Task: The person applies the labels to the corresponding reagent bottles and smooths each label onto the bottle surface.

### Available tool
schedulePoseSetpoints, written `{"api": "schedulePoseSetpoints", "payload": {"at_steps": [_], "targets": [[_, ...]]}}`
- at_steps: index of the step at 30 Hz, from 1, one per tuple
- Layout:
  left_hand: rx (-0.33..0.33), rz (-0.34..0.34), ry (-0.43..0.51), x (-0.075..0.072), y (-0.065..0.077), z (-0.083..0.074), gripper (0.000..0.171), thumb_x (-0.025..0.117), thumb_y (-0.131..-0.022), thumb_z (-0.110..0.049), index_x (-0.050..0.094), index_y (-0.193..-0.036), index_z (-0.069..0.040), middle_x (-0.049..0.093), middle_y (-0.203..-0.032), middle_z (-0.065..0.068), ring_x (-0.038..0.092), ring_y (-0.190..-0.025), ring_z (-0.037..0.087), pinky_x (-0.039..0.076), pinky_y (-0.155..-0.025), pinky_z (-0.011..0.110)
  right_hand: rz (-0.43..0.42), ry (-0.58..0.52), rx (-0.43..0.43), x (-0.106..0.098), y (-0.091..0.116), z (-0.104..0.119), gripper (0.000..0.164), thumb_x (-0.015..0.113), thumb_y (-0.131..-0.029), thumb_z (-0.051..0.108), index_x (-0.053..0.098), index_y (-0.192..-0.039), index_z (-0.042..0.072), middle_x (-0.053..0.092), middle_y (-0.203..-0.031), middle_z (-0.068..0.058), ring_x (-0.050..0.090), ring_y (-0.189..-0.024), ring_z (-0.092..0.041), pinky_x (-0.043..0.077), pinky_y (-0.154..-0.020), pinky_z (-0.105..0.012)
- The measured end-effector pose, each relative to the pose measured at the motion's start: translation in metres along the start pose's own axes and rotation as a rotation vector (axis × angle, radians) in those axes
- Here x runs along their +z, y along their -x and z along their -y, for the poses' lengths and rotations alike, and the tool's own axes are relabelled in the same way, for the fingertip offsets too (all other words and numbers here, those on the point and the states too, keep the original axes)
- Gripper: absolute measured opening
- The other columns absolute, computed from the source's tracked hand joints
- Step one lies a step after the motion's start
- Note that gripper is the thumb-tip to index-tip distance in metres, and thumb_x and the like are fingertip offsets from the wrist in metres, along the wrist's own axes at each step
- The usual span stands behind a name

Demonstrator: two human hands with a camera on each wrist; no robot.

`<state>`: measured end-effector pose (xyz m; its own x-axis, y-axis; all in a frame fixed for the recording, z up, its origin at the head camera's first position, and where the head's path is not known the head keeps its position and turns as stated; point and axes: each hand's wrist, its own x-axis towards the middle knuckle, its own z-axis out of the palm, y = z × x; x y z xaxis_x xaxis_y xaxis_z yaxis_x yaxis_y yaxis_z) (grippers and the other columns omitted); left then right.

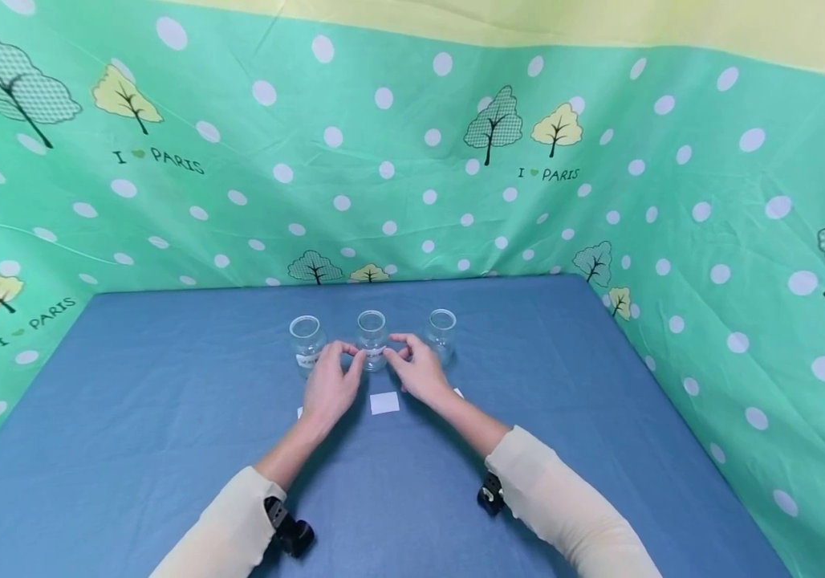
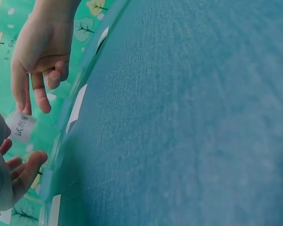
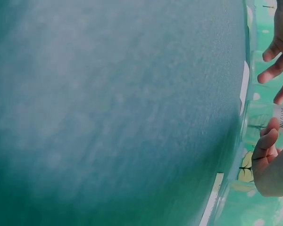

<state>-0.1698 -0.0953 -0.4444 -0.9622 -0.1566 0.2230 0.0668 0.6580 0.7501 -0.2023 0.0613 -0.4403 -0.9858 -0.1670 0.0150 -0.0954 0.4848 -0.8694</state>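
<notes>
head view: a green cloth backdrop (image 1: 355, 160) takes up the upper part and the right side, printed with white dots, trees and lettering about paris, with a pale yellow band along its top. below it spreads the blue table (image 1: 131, 449), its far edge against the cloth. the left sleeve (image 1: 221, 530) and the right sleeve (image 1: 564, 498), both cream, reach in from the near side. beyond them the left hand (image 1: 331, 384) and the right hand (image 1: 420, 372) come in on either side of the middle jar (image 1: 371, 335).

that jar stands upright in a row of three clear glass ones toward the back: the left jar (image 1: 304, 341) is partly behind the left hand, the right jar (image 1: 443, 339) partly behind the right. a black wrist device (image 1: 290, 530) sits at the left cuff, with a similar one at the right.

a white card (image 1: 384, 403) lies flat in front of the middle jar; slivers of two more show, one beside each wrist. smallest is the printed label (image 2: 22, 127), at the front of the middle jar between the fingertips of both hands. the other fingers are spread apart and bent; whether either hand pinches the label or only presses it, i cannot tell.
</notes>
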Motion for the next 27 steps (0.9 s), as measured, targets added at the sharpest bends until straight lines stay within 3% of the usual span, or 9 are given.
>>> {"api": "schedulePoseSetpoints", "payload": {"at_steps": [5, 13, 17, 27], "targets": [[-0.003, 0.024, 0.007, -0.006, 0.002, 0.0, 0.025, 0.057, -0.092, -0.034, 0.06, -0.098, -0.011, 0.064, -0.108, 0.01, 0.062, -0.095, 0.028, 0.047, -0.082, 0.045, 0.001, -0.002, 0.005, -0.004, 0.005, 0.004, 0.035, 0.06, -0.091, 0.026, 0.055, -0.124, 0.015, 0.059, -0.082, -0.007, 0.05, -0.042, -0.012, 0.049, -0.046, -0.028], [-0.03, 0.106, 0.015, -0.014, 0.007, -0.003, 0.023, 0.058, -0.091, -0.034, 0.059, -0.103, -0.014, 0.066, -0.103, 0.007, 0.058, -0.058, 0.009, 0.046, -0.062, 0.032, 0.005, 0.065, -0.051, -0.014, 0.012, 0.009, 0.026, 0.062, -0.089, 0.022, 0.063, -0.112, 0.009, 0.062, -0.085, -0.008, 0.052, -0.049, -0.008, 0.047, -0.048, -0.024], [-0.006, 0.146, 0.033, -0.016, 0.008, -0.007, 0.023, 0.06, -0.09, -0.031, 0.057, -0.105, -0.014, 0.066, -0.105, 0.005, 0.056, -0.061, 0.008, 0.045, -0.06, 0.028, -0.001, 0.134, -0.092, -0.022, 0.015, 0.008, 0.019, 0.063, -0.088, 0.022, 0.067, -0.102, 0.01, 0.065, -0.085, -0.005, 0.053, -0.054, -0.007, 0.046, -0.053, -0.023], [0.037, 0.223, 0.013, -0.011, 0.016, -0.021, 0.025, 0.063, -0.087, -0.028, 0.057, -0.106, -0.012, 0.066, -0.101, 0.003, 0.058, -0.068, 0.011, 0.046, -0.065, 0.03, 0.04, 0.22, -0.098, -0.045, 0.023, -0.002, 0.017, 0.063, -0.088, 0.022, 0.067, -0.1, 0.012, 0.066, -0.085, -0.002, 0.055, -0.06, -0.008, 0.046, -0.059, -0.025]]}}
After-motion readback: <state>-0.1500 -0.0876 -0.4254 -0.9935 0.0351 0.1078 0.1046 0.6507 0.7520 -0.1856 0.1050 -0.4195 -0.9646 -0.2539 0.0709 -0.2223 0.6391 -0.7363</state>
